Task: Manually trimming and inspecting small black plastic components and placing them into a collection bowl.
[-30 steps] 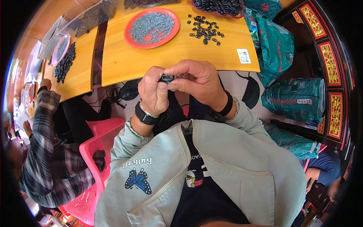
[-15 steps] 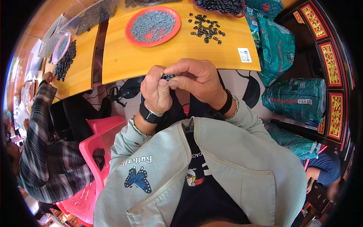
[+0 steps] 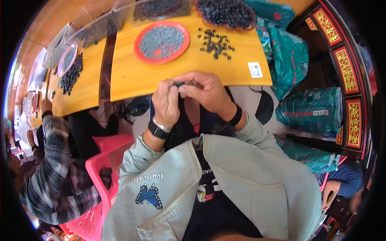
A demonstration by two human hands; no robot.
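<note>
Both my hands meet just in front of the near edge of the yellow table [image 3: 128, 82]. My left hand [image 3: 165, 104] is closed, thumb and fingers pinching a small black plastic part [image 3: 178, 84]. From the other side, the fingertips of my right hand [image 3: 207, 90] close on the same part; its exact shape is mostly hidden by my fingers. Beyond them on the table stands a red plate [image 3: 138, 51] heaped with small grey metal pieces [image 3: 161, 38], probably screws. Right of the plate, loose black parts [image 3: 217, 45] lie scattered.
A dish of black parts [image 3: 227, 12] and a clear bin [image 3: 157, 10] stand at the back. Green sacks [image 3: 309, 108] line the right side. At left, a person in a plaid sleeve [image 3: 56, 132] sits by a pink chair [image 3: 96, 168]; black parts [image 3: 72, 72] lie on that table.
The view has tilted, so the table and its contents sit lower in the picture. My hands keep hold of the small black part. At left, the other person's arm has shifted.
</note>
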